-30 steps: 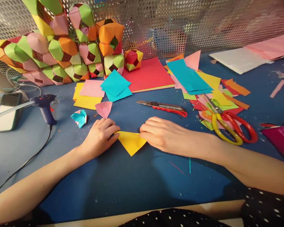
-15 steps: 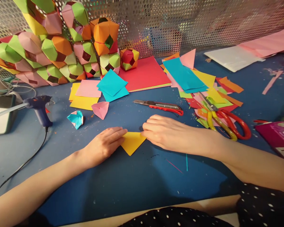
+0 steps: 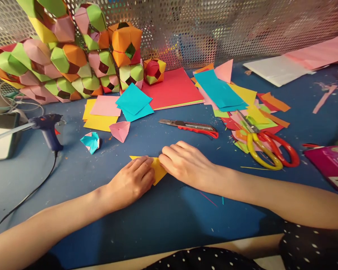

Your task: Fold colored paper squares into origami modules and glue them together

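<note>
A yellow sheet of paper (image 3: 159, 173), folded into a triangle, lies on the blue table with its point toward me. Over its left half my left hand (image 3: 133, 178) rests with curled fingers, pressing the paper down. A yellow corner sticks out to the left beyond those fingers. At the right end my right hand (image 3: 183, 163) has its fingers bent together on the paper's upper edge. Both hands cover much of the sheet, and their thumbs are mostly hidden. Just beyond the hands lies a utility knife (image 3: 190, 125) with a red handle.
Scissors (image 3: 266, 144) lie on paper scraps at right. A glue gun (image 3: 47, 129) with a cord sits at left, near a folded blue piece (image 3: 90, 142) and a pink one (image 3: 120, 131). Folded paper balls (image 3: 70, 60) are stacked against the mesh. Cut squares (image 3: 133, 99) lie before them.
My left hand has slid right across the yellow paper, uncovering its left corner. My right hand has shifted left and slightly toward me. A thin yellow strip now shows below the scissors.
</note>
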`<action>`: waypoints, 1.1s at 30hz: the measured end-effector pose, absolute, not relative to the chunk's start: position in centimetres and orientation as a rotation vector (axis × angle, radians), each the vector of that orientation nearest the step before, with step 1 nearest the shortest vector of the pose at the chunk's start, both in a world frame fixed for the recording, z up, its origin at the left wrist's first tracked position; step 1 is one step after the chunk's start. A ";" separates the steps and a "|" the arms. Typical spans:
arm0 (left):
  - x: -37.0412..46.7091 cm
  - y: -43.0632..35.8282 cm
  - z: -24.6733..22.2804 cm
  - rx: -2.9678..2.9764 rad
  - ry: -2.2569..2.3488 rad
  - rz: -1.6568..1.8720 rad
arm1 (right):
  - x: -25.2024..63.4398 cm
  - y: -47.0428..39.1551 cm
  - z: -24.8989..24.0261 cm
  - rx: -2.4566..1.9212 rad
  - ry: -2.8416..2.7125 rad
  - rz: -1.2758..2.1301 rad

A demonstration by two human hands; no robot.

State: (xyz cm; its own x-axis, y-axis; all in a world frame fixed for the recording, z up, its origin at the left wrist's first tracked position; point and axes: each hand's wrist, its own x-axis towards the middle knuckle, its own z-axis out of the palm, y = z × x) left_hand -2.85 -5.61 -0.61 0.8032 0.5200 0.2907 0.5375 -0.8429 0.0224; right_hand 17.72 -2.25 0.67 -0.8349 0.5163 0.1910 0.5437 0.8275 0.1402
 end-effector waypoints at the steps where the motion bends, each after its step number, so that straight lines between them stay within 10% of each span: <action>1: -2.8 -5.6 -0.6 -2.914 -0.855 -0.428 | 17.6 -2.3 0.7 -0.806 -2.879 -0.270; 19: -4.2 -4.8 1.7 -2.716 -1.119 -0.133 | 20.1 -2.8 2.8 -0.876 -3.068 -0.159; 33: -4.2 -4.0 1.1 -3.010 -1.450 -0.787 | 18.3 -0.6 2.0 -0.781 -2.438 0.228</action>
